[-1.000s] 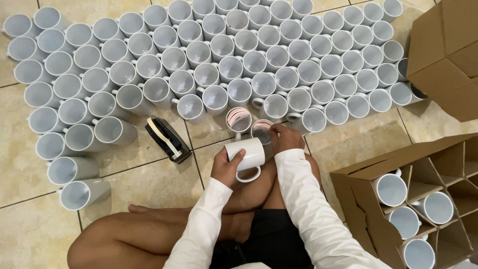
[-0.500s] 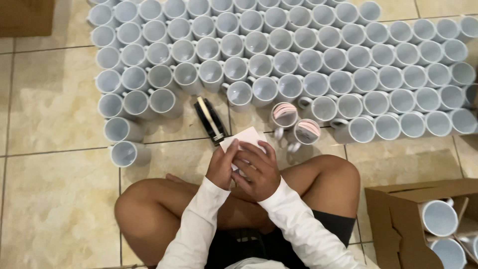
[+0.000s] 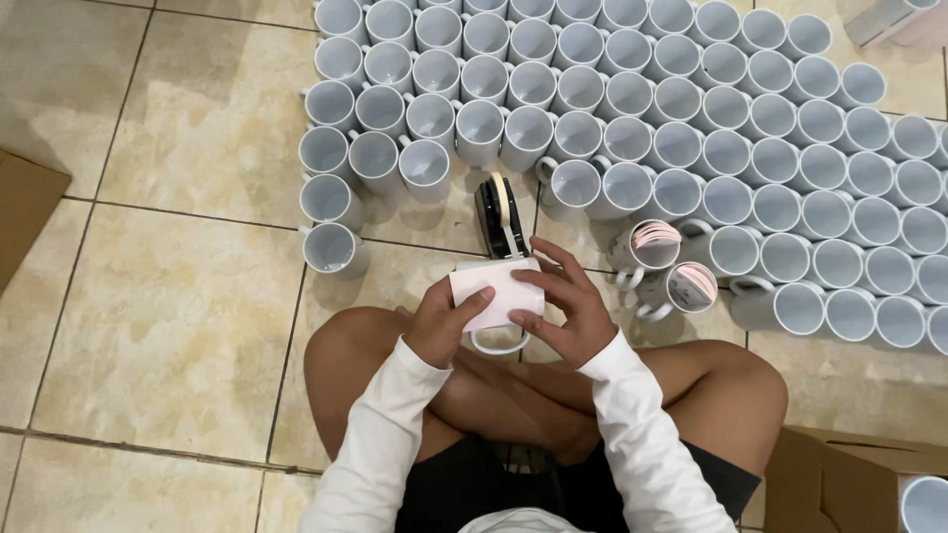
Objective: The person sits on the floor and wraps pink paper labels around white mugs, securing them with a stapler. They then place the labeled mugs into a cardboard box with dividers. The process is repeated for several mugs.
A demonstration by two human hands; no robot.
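Seen from above, a person sits cross-legged on a tiled floor (image 3: 178,296), holding a white mug (image 3: 497,296) over the lap at the centre of the view, its handle pointing back toward the body at six o'clock. A pale sheet looks wrapped around the mug's side. To do this well, the sheet probably needs to lie flat and square to the rim, pressed smooth from the middle outward while the mug is kept from turning. The left hand (image 3: 442,324) grips the mug from nine o'clock, fingers curled closed around its side with the thumb on top. The right hand (image 3: 565,308) rests against it from three o'clock, fingers partly spread, the fingertips (image 3: 521,318) pressing on the sheet. Just beyond the mug at twelve o'clock a black tape dispenser (image 3: 499,215) lies on the floor. From eleven to three o'clock, rows of empty white mugs (image 3: 632,99) stand upright, close together. Two mugs holding pinkish rolled sheets (image 3: 671,262) sit at two o'clock. A cardboard box (image 3: 854,484) shows at five o'clock.
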